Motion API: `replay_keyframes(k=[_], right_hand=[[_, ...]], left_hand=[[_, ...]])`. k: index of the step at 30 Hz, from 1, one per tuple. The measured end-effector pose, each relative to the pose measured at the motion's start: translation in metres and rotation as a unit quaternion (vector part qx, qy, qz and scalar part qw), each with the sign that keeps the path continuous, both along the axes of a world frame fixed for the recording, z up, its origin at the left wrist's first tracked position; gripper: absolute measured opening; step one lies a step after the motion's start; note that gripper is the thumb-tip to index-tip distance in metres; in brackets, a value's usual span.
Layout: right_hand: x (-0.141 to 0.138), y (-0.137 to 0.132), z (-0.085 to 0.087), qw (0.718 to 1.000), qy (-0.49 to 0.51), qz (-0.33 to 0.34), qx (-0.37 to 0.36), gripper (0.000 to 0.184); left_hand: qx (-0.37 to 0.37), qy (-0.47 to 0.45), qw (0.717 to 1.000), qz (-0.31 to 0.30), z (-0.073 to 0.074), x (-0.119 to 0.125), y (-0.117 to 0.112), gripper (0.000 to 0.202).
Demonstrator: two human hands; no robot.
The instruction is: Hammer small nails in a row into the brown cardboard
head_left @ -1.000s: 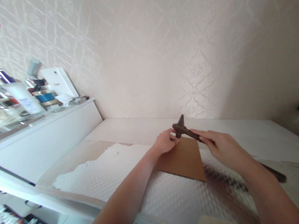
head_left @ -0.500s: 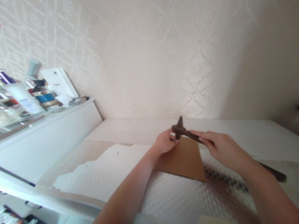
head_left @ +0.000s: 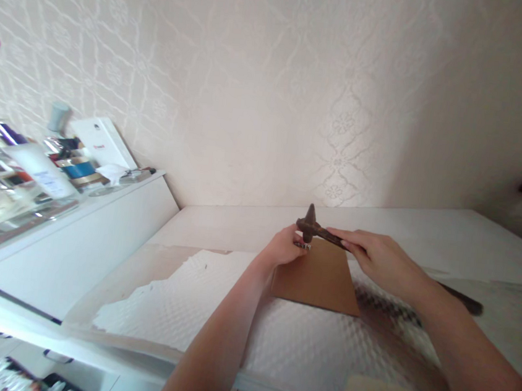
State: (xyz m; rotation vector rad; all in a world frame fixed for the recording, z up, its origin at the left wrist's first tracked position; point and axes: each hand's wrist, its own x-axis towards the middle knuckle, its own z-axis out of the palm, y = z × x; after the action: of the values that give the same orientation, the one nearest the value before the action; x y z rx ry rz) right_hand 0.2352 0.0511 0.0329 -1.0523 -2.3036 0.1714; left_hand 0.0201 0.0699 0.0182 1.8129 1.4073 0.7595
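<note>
My right hand [head_left: 373,257] is closed around the wooden handle of a dark, rusty-looking hammer [head_left: 308,224]. The handle's far end shows past my right wrist. Just below the hammer head, my left hand [head_left: 286,246] pinches a small black-and-white striped piece [head_left: 303,246], too small to name. A square brown board [head_left: 317,282], cardboard by its look, lies flat under both. My left hand rests at its far left corner. I cannot tell whether the hammer head touches the small piece.
The board lies on a white quilted-pattern cover [head_left: 166,297] with a torn left edge, spread over a white desk [head_left: 420,234]. A white cabinet [head_left: 96,259] stands at the left, crowded with bottles, a tube [head_left: 42,172] and a white box [head_left: 103,141]. Patterned wallpaper rises behind.
The hammer and my right hand have shifted slightly to the left. My left hand stays at the board's corner, and the board lies where it was.
</note>
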Motion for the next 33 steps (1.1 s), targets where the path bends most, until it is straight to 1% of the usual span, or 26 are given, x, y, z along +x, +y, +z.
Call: replay_keyframes(k=[5, 10, 13, 18, 21, 25, 30, 33], right_hand=[[-0.0021, -0.0007, -0.0012, 1.000, 0.014, -0.004, 0.004, 0.042], [-0.0022, 0.0009, -0.0022, 1.000, 0.019, 0.021, -0.006, 0.042], [-0.0031, 0.0001, -0.0016, 0.999, 0.034, 0.010, -0.002, 0.042], [-0.0040, -0.0016, -0.0002, 1.000, 0.023, 0.016, -0.014, 0.041], [-0.0041, -0.0022, 0.0007, 0.999, 0.034, 0.002, -0.009, 0.041], [-0.0045, -0.0033, 0.0019, 1.000, 0.028, 0.012, -0.005, 0.042], [-0.0048, -0.0030, 0.0009, 0.999, 0.047, 0.005, 0.007, 0.041], [-0.0044, -0.0016, -0.0013, 1.000, 0.022, 0.010, 0.001, 0.042]], left_hand=[[0.005, 0.015, 1.000, 0.010, -0.0019, -0.0007, 0.0014, 0.038], [0.004, 0.018, 1.000, 0.000, -0.0062, -0.0017, 0.0036, 0.037], [0.005, 0.017, 1.000, 0.013, -0.0069, -0.0019, 0.0039, 0.040], [0.004, 0.012, 1.000, 0.005, -0.0064, -0.0024, 0.0026, 0.040], [0.003, 0.005, 1.000, 0.012, -0.0060, -0.0023, 0.0021, 0.040], [0.003, 0.015, 1.000, 0.006, -0.0049, -0.0016, 0.0019, 0.036], [-0.008, 0.007, 1.000, 0.020, -0.0036, -0.0007, 0.0019, 0.036], [0.001, 0.025, 0.999, 0.020, -0.0030, -0.0006, 0.0014, 0.032]])
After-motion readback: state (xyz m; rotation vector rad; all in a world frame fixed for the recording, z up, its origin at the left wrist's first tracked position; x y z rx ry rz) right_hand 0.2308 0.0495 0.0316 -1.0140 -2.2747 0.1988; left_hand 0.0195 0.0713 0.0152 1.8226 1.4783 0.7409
